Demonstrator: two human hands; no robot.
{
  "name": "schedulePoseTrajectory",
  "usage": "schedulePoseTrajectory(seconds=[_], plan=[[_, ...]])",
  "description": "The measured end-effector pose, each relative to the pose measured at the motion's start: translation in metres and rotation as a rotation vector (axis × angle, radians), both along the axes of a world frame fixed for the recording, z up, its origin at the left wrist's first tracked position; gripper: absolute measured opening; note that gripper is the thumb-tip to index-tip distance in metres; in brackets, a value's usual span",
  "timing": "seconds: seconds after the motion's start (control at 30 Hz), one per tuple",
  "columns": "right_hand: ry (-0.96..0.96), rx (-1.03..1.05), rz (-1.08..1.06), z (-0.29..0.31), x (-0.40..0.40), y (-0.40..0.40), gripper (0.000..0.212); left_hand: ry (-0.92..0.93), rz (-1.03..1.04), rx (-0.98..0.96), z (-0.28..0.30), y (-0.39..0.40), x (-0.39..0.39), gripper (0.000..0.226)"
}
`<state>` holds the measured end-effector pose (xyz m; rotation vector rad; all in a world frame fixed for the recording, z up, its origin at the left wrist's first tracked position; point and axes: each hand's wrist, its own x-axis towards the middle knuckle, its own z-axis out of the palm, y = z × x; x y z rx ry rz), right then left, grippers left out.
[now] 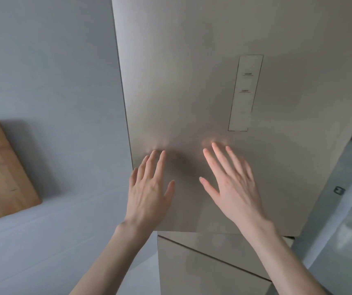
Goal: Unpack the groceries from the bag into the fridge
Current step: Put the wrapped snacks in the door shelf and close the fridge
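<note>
Fridge door (pixel 192 81) shut; no bag or groceries in view.
My left hand (pixel 147 192) and right hand (pixel 232 188) press it flat, fingers straight, holding nothing; progress cannot be judged.

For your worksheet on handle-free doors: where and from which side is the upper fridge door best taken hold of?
Probably the upper fridge door is best gripped along its bottom edge, from below: its front is flat with no handle showing. Both the left hand and right hand lie flat against it.
</note>
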<state>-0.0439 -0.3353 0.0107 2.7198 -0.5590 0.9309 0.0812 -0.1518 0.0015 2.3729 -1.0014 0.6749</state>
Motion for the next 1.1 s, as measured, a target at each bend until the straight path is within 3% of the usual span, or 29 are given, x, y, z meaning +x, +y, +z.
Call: schedulePoseTrajectory(seconds=[0.7, 1.0, 1.1], plan=[[0.035, -0.041, -0.331, -0.033, 0.088, -0.044, 0.076, -0.071, -0.204, -0.008, -0.026, -0.092, 0.139, 0.07], [-0.078, -0.029, -0.314, -0.045, 0.104, -0.042, 0.077, -0.099, -0.244, -0.008, -0.029, -0.093, 0.152, 0.069], [-0.162, -0.004, -0.214, -0.042, 0.107, -0.039, 0.07, -0.084, -0.265, 0.004, -0.027, -0.087, 0.149, 0.067]])
